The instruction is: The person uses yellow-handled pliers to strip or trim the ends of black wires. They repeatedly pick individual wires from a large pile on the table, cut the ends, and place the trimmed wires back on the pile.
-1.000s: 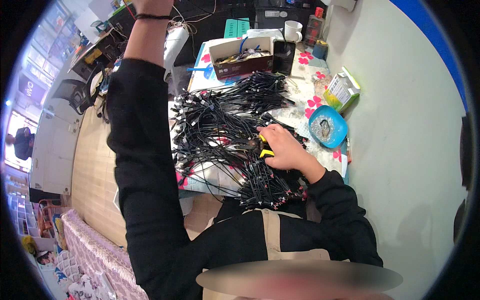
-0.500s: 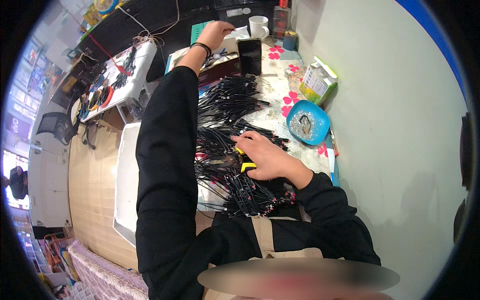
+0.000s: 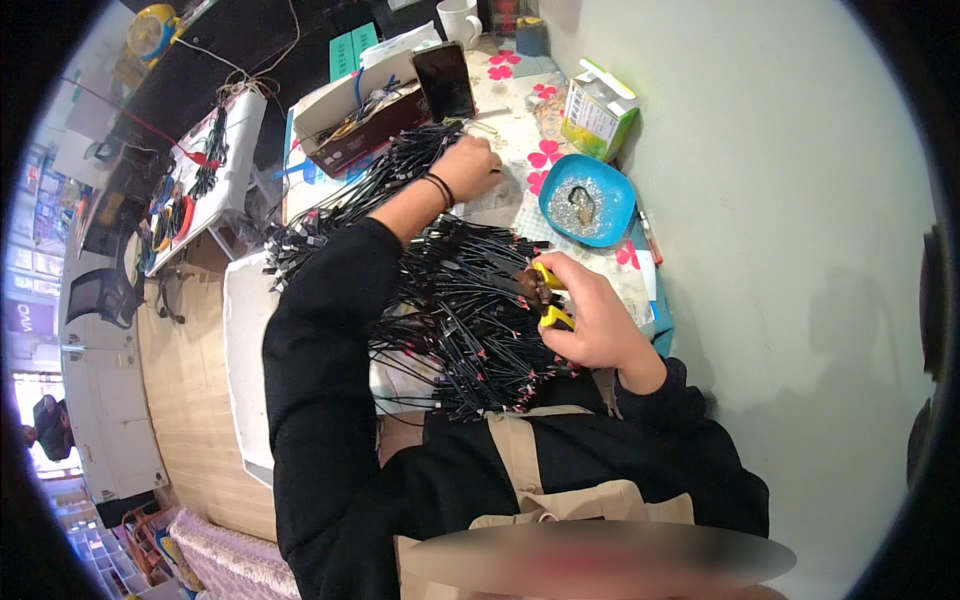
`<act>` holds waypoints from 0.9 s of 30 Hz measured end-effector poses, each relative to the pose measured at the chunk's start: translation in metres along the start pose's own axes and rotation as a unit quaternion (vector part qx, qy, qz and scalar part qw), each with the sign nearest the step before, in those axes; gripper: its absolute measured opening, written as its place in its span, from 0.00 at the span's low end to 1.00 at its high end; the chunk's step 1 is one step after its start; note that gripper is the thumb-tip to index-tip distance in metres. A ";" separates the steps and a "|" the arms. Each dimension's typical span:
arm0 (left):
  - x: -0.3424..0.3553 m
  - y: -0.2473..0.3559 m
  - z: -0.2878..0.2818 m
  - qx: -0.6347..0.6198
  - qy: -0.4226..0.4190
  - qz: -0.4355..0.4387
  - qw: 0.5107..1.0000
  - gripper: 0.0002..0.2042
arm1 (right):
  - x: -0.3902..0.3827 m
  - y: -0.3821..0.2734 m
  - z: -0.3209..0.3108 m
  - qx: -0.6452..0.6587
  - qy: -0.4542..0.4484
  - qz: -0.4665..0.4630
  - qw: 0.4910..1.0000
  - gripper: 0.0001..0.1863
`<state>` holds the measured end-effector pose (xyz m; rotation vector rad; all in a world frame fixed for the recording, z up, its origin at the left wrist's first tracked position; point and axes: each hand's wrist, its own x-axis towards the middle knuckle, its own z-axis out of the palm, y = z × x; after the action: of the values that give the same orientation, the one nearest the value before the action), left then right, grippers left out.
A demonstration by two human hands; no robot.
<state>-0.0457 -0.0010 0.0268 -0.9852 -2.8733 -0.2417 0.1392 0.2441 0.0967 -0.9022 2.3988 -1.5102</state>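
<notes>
My right hand (image 3: 605,325) is wrapped around a pair of pliers (image 3: 556,318) with yellow-and-black handles. Their dark jaws point left over the near heap of thin black cables (image 3: 465,290), many with small red or white tips. Farther off, my left hand (image 3: 468,170) is at the right end of a second bundle of black cables (image 3: 415,150). Its fingers are curled together, and whatever they may hold cannot be made out. White connectors (image 3: 290,245) show at the left end of that bundle, partly behind my left sleeve.
Beyond the cables stand an open carton (image 3: 350,140) with wires and small parts, a dark phone (image 3: 444,82) propped upright and a white mug (image 3: 460,22). A blue bowl (image 3: 622,200) of clear bits sits right, beside a green-white box (image 3: 598,112). A wall (image 3: 780,200) bounds the right side.
My left hand has come back from above the carton to the far cable bundle. My right hand, with the pliers, has shifted right. The whole view has moved slightly.
</notes>
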 end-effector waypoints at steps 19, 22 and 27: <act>-0.132 0.139 -0.092 -0.440 0.279 -0.157 0.839 0.04 | -0.013 0.003 0.003 0.346 -0.004 0.080 0.935 0.23; -0.136 0.154 -0.085 -0.464 0.294 -0.161 0.820 0.04 | -0.009 -0.002 0.009 0.346 -0.039 0.107 0.931 0.23; -0.124 0.162 -0.080 -0.515 0.277 -0.134 0.800 0.05 | -0.006 -0.007 0.010 0.348 -0.057 0.118 0.928 0.27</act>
<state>0.1553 0.0365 0.1068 -0.3923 -2.1690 -1.8797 0.1508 0.2377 0.0969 -0.4961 1.6046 -1.9286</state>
